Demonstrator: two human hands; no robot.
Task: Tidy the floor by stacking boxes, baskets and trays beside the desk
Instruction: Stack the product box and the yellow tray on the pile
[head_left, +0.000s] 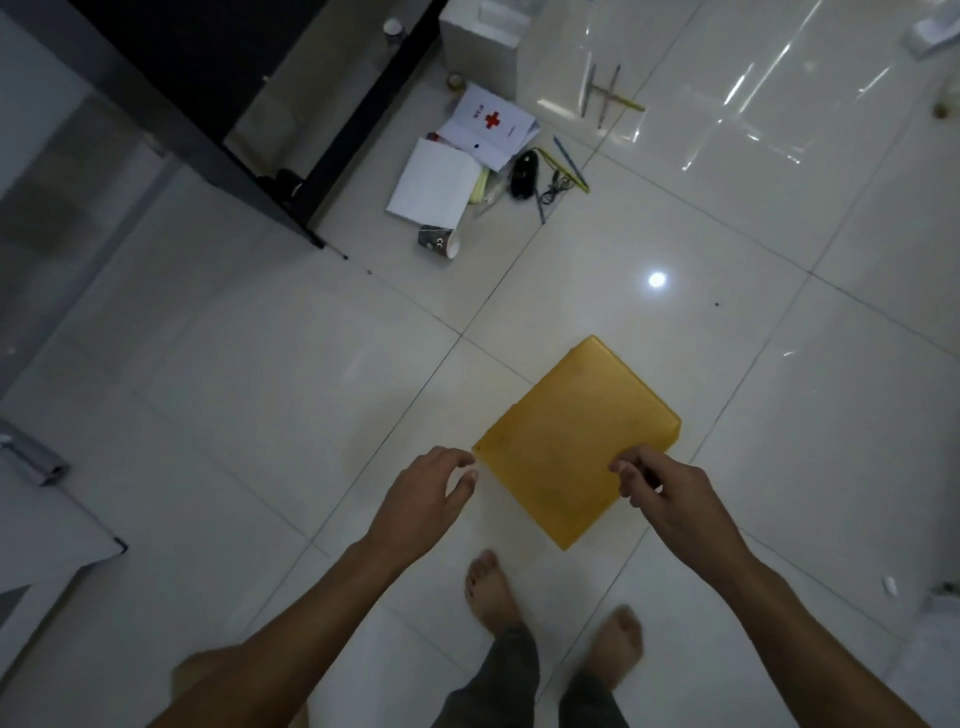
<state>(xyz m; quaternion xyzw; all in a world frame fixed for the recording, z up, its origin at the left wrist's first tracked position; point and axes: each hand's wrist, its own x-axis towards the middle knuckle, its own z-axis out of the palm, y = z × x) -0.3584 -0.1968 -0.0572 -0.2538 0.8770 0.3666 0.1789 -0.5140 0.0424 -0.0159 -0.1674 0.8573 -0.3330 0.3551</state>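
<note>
Glossy white floor tiles filled the view, dim and streaked with reflections, with the dark desk standing at the upper left. A flat, square, translucent yellow plastic tray lay on the tiles just ahead of the person's bare feet, well apart from the desk. The left hand hovered beside the tray's near-left corner, fingers loosely spread and gripping nothing; whether a fingertip touched the corner could not be told. The right hand sat over the tray's near-right edge with fingers curled, but whether they had closed on the rim could not be told.

Nearer the desk lay a scatter of things: a white booklet with a red cross, loose white sheets, a tipped paper cup, pens and a black cord. A white box stood beyond them.

By the look of it, the step in hand was picking up the tray. The next move would call for both hands to grip opposite edges, lift it level, and carry it to the desk's side.
</note>
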